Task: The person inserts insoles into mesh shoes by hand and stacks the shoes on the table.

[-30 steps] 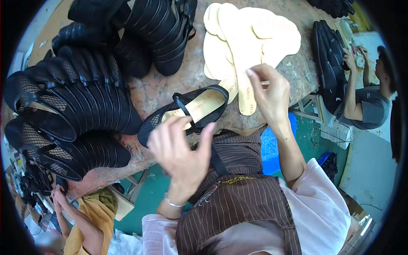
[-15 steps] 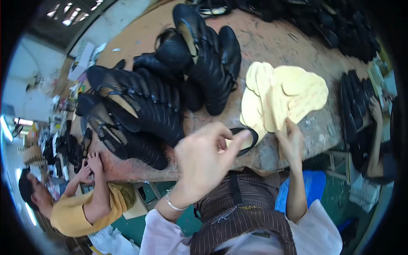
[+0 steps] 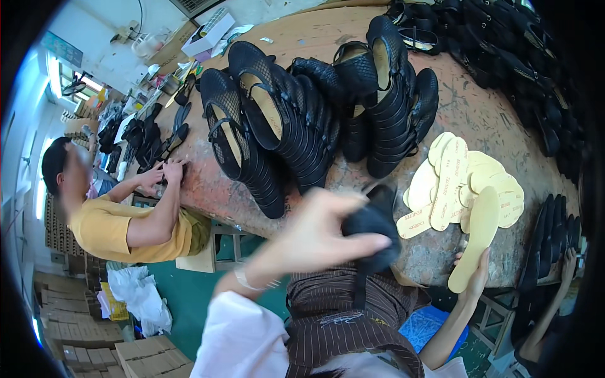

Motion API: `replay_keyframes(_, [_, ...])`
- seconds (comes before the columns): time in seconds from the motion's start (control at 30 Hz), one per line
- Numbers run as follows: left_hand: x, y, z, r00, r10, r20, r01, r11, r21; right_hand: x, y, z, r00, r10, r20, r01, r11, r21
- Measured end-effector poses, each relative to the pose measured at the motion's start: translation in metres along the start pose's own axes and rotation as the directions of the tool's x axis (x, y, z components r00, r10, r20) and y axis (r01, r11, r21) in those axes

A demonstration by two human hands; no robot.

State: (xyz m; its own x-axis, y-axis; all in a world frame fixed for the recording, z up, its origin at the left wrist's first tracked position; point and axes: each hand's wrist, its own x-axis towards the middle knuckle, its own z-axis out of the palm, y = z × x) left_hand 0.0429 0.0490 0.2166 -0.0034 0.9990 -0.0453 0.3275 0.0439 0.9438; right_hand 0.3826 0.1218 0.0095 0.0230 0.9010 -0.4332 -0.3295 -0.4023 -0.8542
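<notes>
My left hand (image 3: pixel 312 233), with a bracelet at its wrist, grips a black shoe (image 3: pixel 375 230) above the near table edge. Both are smeared by motion, and the fingers' exact hold is partly hidden. In my right hand (image 3: pixel 478 280) is a pale yellow insole (image 3: pixel 480 227), held by its lower part and tilted up. A pile of similar insoles (image 3: pixel 449 183) with red print lies fanned out on the table just beyond it. Left of that pile, nested rows of black mesh-toed shoes (image 3: pixel 283 126) with straps stand close together.
The worn table (image 3: pixel 246 217) curves round in front of me. More black shoes (image 3: pixel 510 63) are heaped at its far right. A co-worker in a yellow shirt (image 3: pixel 135 230) sits at the left, another person's arm (image 3: pixel 548 309) shows at the right. Cardboard boxes (image 3: pixel 82 327) stand lower left.
My right hand has drawn an insole off the pile and brought it nearer me. The shoe in my left hand has turned and now shows more of its black outside. The whole view has swung left.
</notes>
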Motion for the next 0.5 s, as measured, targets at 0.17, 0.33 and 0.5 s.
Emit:
replay_keyframes(0.17, [0.009,0.058,-0.082,0.711,0.701,-0.064,-0.494,0.561,0.665,0.001,-0.004,0.014,0.998,-0.059,-0.016,0.059,0.998,-0.015])
replay_keyframes(0.33, [0.113,0.021,-0.132,0.452,0.880,-0.144,-0.185,0.251,0.950,-0.007,-0.004,0.044,0.992,-0.110,0.068,0.110,0.994,-0.007])
replay_keyframes(0.5, [0.154,-0.064,-0.089,0.788,0.467,-0.401,0.167,0.464,0.870,-0.020,-0.004,0.055,0.990,-0.136,0.042,0.138,0.989,-0.057])
